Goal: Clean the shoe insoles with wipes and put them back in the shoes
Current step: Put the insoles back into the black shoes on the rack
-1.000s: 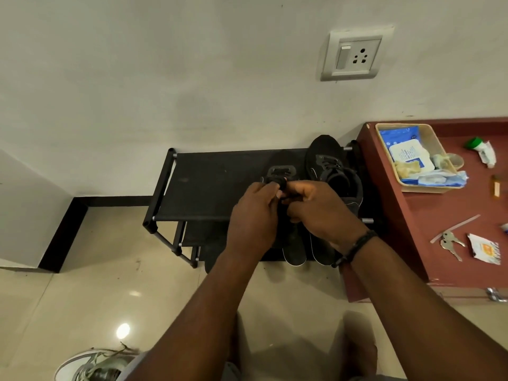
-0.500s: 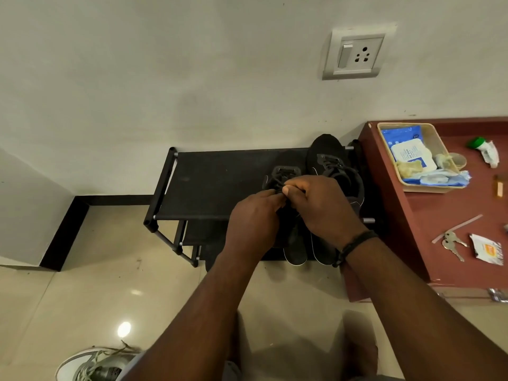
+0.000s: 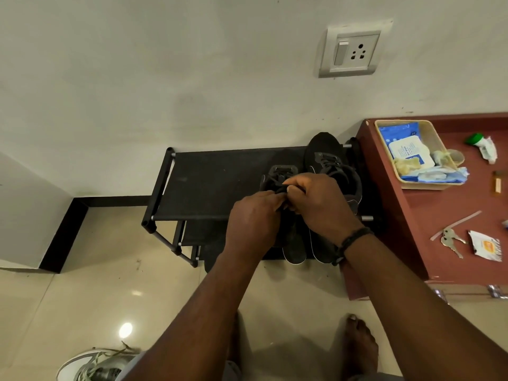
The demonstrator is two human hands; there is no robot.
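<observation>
Two black shoes stand on the top shelf of a black shoe rack (image 3: 209, 182). The left black shoe (image 3: 277, 174) is under my hands; the right black shoe (image 3: 327, 158) stands beside it against the wall. My left hand (image 3: 253, 221) and my right hand (image 3: 321, 204) meet over the left shoe, and both pinch its black laces. Two dark insoles (image 3: 295, 248) with pale edges hang over the rack's front, partly hidden by my wrists. A blue pack of wipes (image 3: 406, 152) lies in a beige basket (image 3: 437, 138).
A red-brown table (image 3: 439, 215) stands right of the rack, carrying keys (image 3: 450, 240), a small sachet (image 3: 486, 246) and a green-capped tube (image 3: 482, 144). A white sneaker (image 3: 90, 367) lies on the tiled floor at bottom left. My bare foot (image 3: 360, 345) is below the rack.
Both hands stayed at the left shoe's laces. My right hand shifted slightly left and forward over the shoe's tongue; my left hand's fingers drew in under it.
</observation>
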